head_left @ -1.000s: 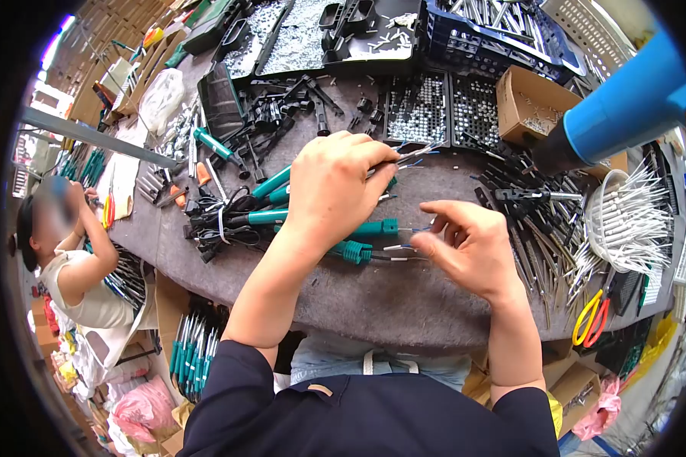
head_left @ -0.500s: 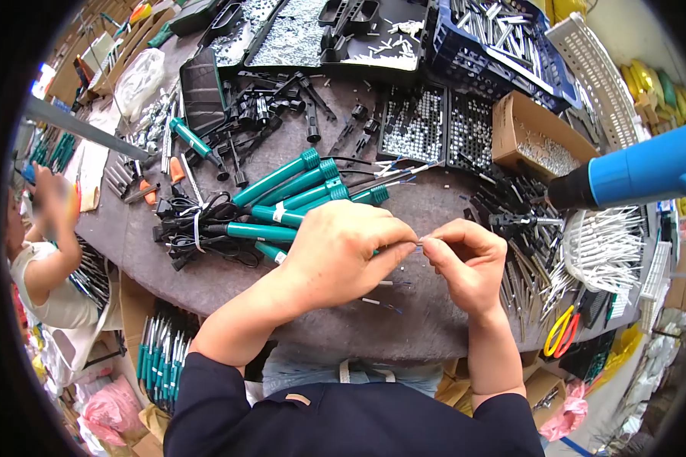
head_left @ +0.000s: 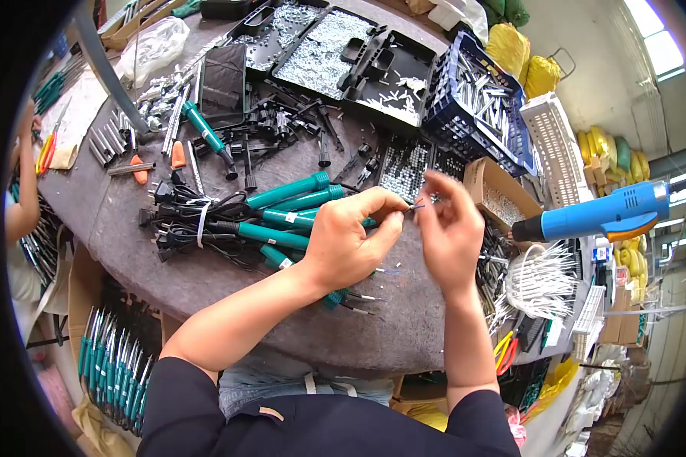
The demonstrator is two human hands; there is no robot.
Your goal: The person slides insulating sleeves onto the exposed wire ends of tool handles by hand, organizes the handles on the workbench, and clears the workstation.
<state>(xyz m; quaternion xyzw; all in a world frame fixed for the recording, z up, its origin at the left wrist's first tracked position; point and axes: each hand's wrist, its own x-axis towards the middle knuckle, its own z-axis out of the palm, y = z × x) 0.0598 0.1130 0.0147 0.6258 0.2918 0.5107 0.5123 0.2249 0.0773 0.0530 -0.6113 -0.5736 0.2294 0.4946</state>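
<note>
My left hand [head_left: 351,236] is closed, with thumb and index finger pinching a thin wire [head_left: 415,207] whose dark end sticks out past the fingertips. Just right of that wire end, my right hand [head_left: 451,232] is raised with its fingers apart and slightly blurred; no object shows in it. Under and behind the left hand lies a bunch of green tubular handles [head_left: 290,189], like soldering iron handles. Their black power cords [head_left: 225,228] are bundled with a white tie. A few wire ends [head_left: 366,297] poke out on the tabletop below my left hand.
A blue electric screwdriver [head_left: 594,213] hangs at right. Black cases with small metal parts [head_left: 324,57], a blue crate [head_left: 442,126] and a cardboard box [head_left: 476,183] stand behind. White leads fill a basket [head_left: 537,282]. Another person's arm [head_left: 27,175] shows at far left.
The view has turned and shifted. My right hand's fingers, pinched together at the wire beside the left fingertips before, have spread and come away. My left hand keeps its pinch.
</note>
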